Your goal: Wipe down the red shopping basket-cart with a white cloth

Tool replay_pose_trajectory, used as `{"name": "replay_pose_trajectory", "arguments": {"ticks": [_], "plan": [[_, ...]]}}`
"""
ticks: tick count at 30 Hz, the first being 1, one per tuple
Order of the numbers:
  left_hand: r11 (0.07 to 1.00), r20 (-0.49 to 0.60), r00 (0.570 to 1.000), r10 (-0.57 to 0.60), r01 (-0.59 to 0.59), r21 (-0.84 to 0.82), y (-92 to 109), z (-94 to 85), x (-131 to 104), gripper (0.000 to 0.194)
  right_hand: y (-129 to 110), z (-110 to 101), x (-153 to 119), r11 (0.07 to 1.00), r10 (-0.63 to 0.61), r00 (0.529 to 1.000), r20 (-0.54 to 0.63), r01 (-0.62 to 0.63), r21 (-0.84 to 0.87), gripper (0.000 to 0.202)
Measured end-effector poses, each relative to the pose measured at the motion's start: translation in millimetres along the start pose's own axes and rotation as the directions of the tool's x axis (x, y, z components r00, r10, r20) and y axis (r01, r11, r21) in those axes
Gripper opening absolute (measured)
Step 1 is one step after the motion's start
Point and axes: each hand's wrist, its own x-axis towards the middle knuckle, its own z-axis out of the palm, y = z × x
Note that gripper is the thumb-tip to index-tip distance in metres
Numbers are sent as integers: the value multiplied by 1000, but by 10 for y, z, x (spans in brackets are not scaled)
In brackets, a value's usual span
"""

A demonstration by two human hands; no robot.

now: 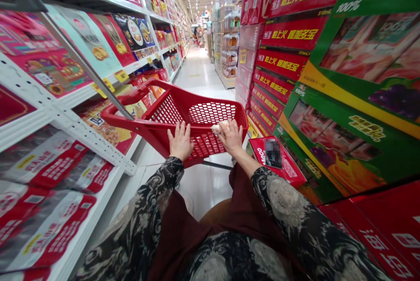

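Note:
A red plastic shopping cart (157,130) with perforated walls stands in front of me, its handle loop reaching toward the shelf on the left. My left hand (181,142) lies against the near side of the cart with its fingers spread and nothing held. My right hand (232,137) is at the near rim further right, its fingers around a small white and orange item (220,127) that I cannot make out. The cart's basket shows only its perforated far walls; its bottom is mostly hidden.
Shelves (126,163) of boxed and packaged goods run along the left. Stacked red drink cartons (288,33) and green juice boxes (341,141) rise close on the right, with a red box (290,171) jutting out low. A tiled aisle (197,68) leads ahead, with a distant person (196,35).

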Motion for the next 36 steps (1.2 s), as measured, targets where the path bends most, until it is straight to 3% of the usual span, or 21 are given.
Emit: {"name": "replay_pose_trajectory", "arguments": {"ticks": [4, 9, 12, 18, 23, 28, 31, 36], "plan": [[1000, -15, 1000, 11, -11, 2, -11, 15, -4, 66, 223, -25, -23, 1000, -10, 1000, -18, 10, -19, 42], [1000, -18, 1000, 0, 0, -10, 19, 37, -6, 66, 486, -62, -102, 993, 106, 992, -70, -110, -54, 42], [1000, -13, 1000, -14, 14, -4, 43, 40, -5, 67, 336, -59, -88, 994, 93, 994, -52, -96, -53, 45], [1000, 3, 1000, -17, 17, 10, 58, 25, -10, 68, -50, -5, -32, 998, -56, 998, 9, 56, 0, 45], [1000, 4, 1000, -22, 22, 8, 75, 9, -12, 68, 194, -22, -73, 999, -52, 998, -21, 52, -13, 41], [999, -4, 999, -36, 36, -6, 118, 11, -10, 70, 457, -40, -121, 996, 93, 989, -115, -93, 8, 43], [1000, -12, 1000, -22, 22, -7, 170, 21, -21, 69, 389, -15, -118, 996, 94, 988, -124, -93, 10, 47], [1000, -11, 1000, -6, 6, -10, 251, 56, -36, 69, 122, 19, -71, 1000, -12, 998, -65, 12, -1, 45]]}}
